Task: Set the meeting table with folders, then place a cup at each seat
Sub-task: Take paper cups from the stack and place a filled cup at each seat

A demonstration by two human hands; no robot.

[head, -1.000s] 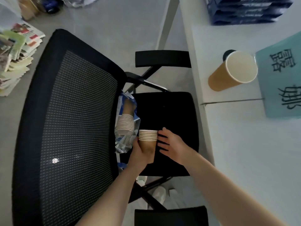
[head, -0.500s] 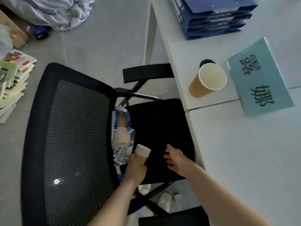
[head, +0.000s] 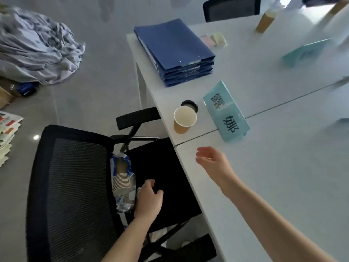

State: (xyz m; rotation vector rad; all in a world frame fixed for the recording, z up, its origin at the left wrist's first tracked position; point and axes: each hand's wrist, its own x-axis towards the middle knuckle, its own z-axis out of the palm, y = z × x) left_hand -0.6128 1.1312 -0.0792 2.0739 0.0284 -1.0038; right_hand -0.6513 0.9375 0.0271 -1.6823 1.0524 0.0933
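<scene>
While the left hand rests low in the frame on the black seat of the office chair, its fingers curl loosely against a short stack of paper cups of which only a sliver shows; whether it truly clamps them cannot be told. Just left of it, a longer sleeve of cups lies in torn blue-and-clear wrapping against the mesh backrest. The right hand hovers at centre right over the white table, fingers spread and holding nothing. Above it, a single brown paper cup stands upright near the table edge, just beside a black round port and a teal name card printed with characters. In the upper middle, a pile of blue folders sits at the table corner. Another teal card and a blurred tan cup lie toward the upper right. Crumpled grey cloth fills the upper left floor; papers are stacked at the left edge.
</scene>
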